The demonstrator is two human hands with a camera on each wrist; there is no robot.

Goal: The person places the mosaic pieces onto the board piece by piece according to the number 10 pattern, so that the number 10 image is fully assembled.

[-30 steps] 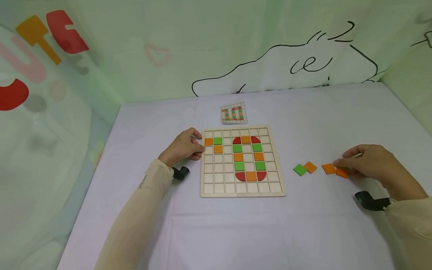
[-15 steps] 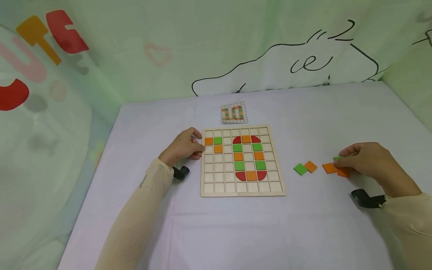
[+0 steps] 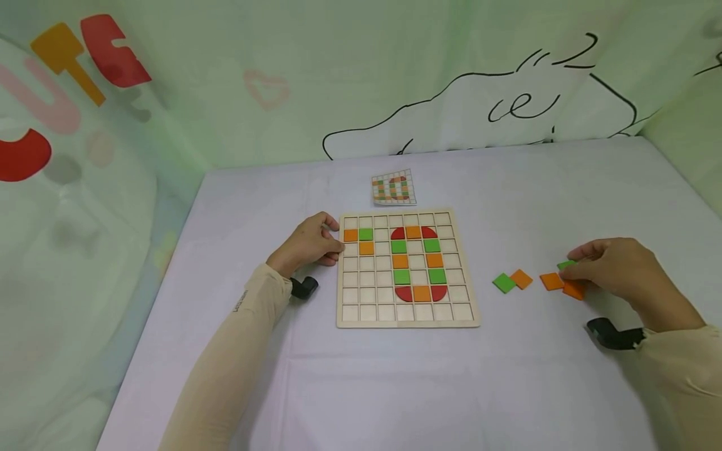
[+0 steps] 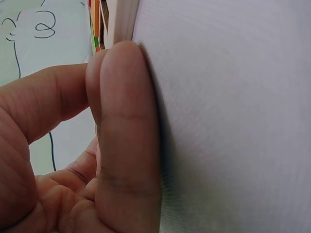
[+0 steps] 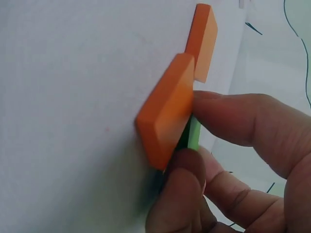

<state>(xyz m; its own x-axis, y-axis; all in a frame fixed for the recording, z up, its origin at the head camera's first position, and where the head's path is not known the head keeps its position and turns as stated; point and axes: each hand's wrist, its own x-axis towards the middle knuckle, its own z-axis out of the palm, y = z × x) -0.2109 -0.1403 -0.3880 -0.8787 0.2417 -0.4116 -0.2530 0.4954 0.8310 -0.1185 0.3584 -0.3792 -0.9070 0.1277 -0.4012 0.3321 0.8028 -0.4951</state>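
My left hand (image 3: 307, 241) grips the left edge of a wooden grid board (image 3: 395, 317), thumb at its rim; the left wrist view shows fingers (image 4: 129, 121) against that edge. Red, orange and green pieces make a ring on the board. Two orange tiles and a green tile sit at its upper left. Right of the board, my right hand (image 3: 620, 275) pinches a green tile (image 5: 194, 133) between thumb and fingers, partly hidden by them. An orange tile (image 5: 167, 107) lies against it on the near side, with a second orange tile (image 5: 201, 41) just beyond.
Between the board and my right hand lie a loose green tile (image 3: 504, 283) and an orange tile (image 3: 521, 279), touching. Behind the board is a small pattern card (image 3: 393, 188) with a coloured grid. A printed curtain (image 3: 254, 81) hangs behind the white-covered table (image 3: 395, 394).
My right hand has shifted slightly left and away from me, and more of the green tile now shows between its thumb and fingers. The left hand stays on the board's edge.
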